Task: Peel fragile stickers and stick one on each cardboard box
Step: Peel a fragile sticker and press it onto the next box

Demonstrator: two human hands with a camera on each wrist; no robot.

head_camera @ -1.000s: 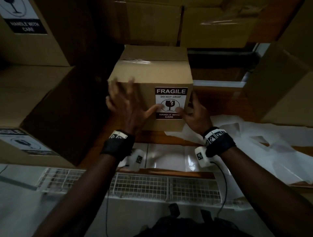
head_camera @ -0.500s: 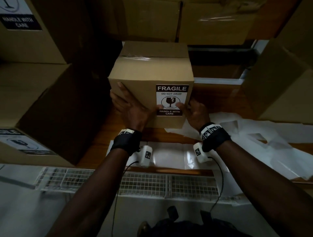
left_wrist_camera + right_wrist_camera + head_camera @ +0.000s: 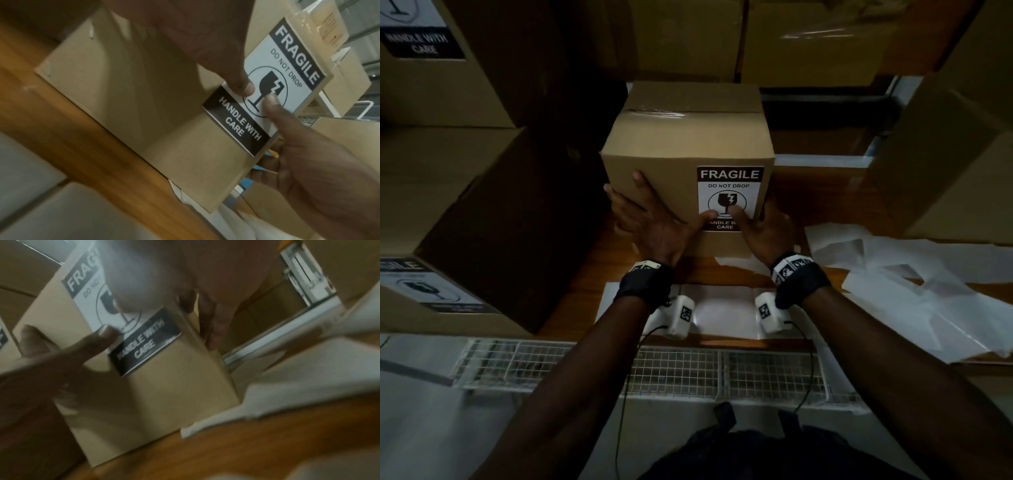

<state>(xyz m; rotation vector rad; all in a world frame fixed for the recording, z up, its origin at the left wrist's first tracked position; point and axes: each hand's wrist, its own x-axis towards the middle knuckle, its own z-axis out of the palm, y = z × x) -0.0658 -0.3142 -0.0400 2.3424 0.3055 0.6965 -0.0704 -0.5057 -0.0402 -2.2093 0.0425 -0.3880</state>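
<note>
A taped cardboard box point(image 3: 688, 144) stands on the wooden table point(image 3: 589, 274) in front of me. A black-and-white FRAGILE sticker point(image 3: 729, 192) sits on the right half of its near face. My left hand point(image 3: 654, 212) lies flat on that face with spread fingers, its thumb on the sticker's lower left. My right hand point(image 3: 760, 226) straddles the box's right edge, thumb on the glass symbol, fingers point(image 3: 213, 324) flat along the side. In the left wrist view both thumb tips meet on the sticker point(image 3: 283, 78). The right wrist view shows the sticker point(image 3: 144, 344), blurred.
Larger stickered boxes point(image 3: 448, 212) are stacked close on the left, one more box point(image 3: 945, 164) stands at the right, and others fill the back. Empty white backing sheets point(image 3: 928, 301) litter the table's right side. A glossy sheet point(image 3: 722, 308) lies under my wrists, before a wire tray point(image 3: 654, 370).
My left hand went from hovering spread before the box to lying flat on its face. Both thumbs have slid inward onto the sticker's middle. The box stays put.
</note>
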